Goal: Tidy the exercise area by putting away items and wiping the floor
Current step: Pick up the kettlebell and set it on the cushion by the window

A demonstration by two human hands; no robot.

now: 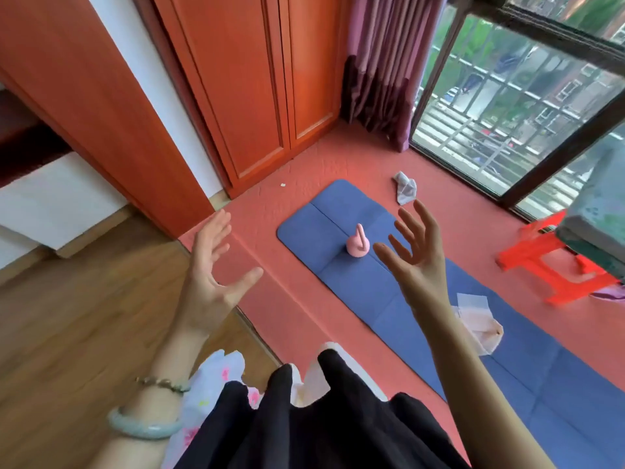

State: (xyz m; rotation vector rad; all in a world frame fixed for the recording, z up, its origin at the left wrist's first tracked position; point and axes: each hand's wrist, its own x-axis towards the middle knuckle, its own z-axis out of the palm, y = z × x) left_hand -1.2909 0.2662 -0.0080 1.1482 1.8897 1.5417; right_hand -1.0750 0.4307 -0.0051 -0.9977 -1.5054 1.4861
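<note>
1. Black pleated garment [338, 421] lowest in view; left hand [211, 265] and right hand [414, 252] raised, fingers spread, holding nothing.
2. Small pink kettlebell [356, 245] stands on blue foam mat [355, 296].
3. Crumpled grey cloth [405, 188] on red floor [304, 184] just beyond mat.

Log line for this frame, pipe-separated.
left hand: open, empty | right hand: open, empty | pink kettlebell: upright on blue mat | grey cloth: crumpled beside mat's far end

Open air lies above the blue mat [372, 286], where only a pink kettlebell [356, 243] stands. A grey cloth [405, 188] lies beyond its end, white cloths [480, 319] on its right edge, a red stool [554, 262] further right.
</note>
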